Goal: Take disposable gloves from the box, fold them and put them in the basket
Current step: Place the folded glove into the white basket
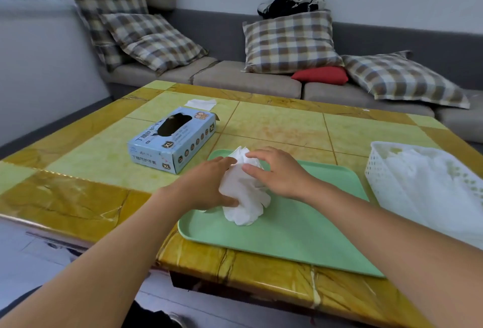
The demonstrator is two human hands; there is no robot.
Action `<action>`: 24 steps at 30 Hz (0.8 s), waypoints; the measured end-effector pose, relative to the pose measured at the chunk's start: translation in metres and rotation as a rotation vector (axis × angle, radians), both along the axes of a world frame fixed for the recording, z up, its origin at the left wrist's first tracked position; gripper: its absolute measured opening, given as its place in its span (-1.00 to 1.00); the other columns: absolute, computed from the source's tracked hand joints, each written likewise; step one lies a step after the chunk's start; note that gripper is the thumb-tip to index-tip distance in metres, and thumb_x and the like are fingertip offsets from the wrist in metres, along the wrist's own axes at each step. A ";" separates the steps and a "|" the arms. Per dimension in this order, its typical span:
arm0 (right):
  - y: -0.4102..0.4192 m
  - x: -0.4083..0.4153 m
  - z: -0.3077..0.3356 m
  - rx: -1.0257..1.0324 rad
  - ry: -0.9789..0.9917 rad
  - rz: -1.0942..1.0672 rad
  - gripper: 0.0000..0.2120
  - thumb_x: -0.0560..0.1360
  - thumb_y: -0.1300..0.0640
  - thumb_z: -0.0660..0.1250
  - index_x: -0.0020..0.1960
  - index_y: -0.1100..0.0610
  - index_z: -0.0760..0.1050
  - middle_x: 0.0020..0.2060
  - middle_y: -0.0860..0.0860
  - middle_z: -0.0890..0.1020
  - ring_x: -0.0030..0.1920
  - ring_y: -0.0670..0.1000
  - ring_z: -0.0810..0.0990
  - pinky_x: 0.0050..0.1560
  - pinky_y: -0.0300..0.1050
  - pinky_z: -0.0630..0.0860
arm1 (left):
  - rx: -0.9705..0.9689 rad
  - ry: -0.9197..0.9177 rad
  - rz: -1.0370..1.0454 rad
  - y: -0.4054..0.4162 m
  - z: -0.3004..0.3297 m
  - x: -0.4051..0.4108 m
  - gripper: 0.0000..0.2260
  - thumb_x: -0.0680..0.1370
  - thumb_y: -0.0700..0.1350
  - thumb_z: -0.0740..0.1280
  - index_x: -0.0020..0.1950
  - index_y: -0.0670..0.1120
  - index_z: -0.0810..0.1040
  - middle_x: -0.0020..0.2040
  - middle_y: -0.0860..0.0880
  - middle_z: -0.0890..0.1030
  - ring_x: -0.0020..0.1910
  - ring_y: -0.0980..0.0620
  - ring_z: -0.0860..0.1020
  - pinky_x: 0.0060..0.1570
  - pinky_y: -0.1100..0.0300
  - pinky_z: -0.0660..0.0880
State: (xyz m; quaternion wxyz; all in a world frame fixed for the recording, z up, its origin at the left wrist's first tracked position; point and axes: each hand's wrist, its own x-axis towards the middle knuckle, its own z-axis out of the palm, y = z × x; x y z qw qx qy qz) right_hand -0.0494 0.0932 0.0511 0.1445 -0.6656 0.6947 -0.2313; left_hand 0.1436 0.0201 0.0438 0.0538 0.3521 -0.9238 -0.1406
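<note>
Both forearms reach in from the lower frame; left hand and right hand hold the crumpled white glove on the green tray, mid-frame. Finger grip unclear, probably pinching. Risk: slippery film springs open before reaching basket, right edge.

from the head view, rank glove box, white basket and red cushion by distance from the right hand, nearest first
From the right hand:
1. glove box, on the table to its left; white basket, on the table to its right. These two are too close to call.
2. red cushion, behind on the sofa.
</note>
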 end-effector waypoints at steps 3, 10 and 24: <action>-0.018 0.010 0.001 0.097 0.092 -0.003 -0.61 0.64 -0.11 0.21 0.38 0.02 0.52 0.32 0.05 0.58 0.30 0.11 0.52 0.31 0.01 0.45 | -0.006 -0.012 -0.017 0.000 0.003 -0.014 -0.15 0.36 0.17 0.57 0.55 0.07 0.24 0.37 0.08 0.43 0.27 0.01 0.46 0.18 0.09 0.45; -0.022 0.007 0.010 0.045 0.216 -0.073 -0.64 0.51 0.06 0.42 -0.42 -0.01 0.42 -0.37 -0.04 0.54 -0.26 0.10 0.55 -0.35 -0.15 0.29 | 0.038 -0.044 0.034 -0.006 -0.004 -0.027 -0.06 0.33 0.22 0.57 0.56 0.02 0.17 0.40 0.04 0.36 0.31 -0.01 0.42 0.21 0.09 0.44; 0.060 -0.055 0.037 -0.009 -0.664 -0.128 -0.87 0.59 0.15 0.39 -0.13 0.14 0.57 -0.04 0.00 0.66 -0.23 -0.13 0.60 0.07 0.11 0.64 | 0.181 -0.035 0.046 -0.011 0.018 -0.025 0.01 0.21 0.17 0.66 0.52 0.20 0.17 0.36 0.10 0.33 0.20 0.08 0.40 0.31 0.06 0.42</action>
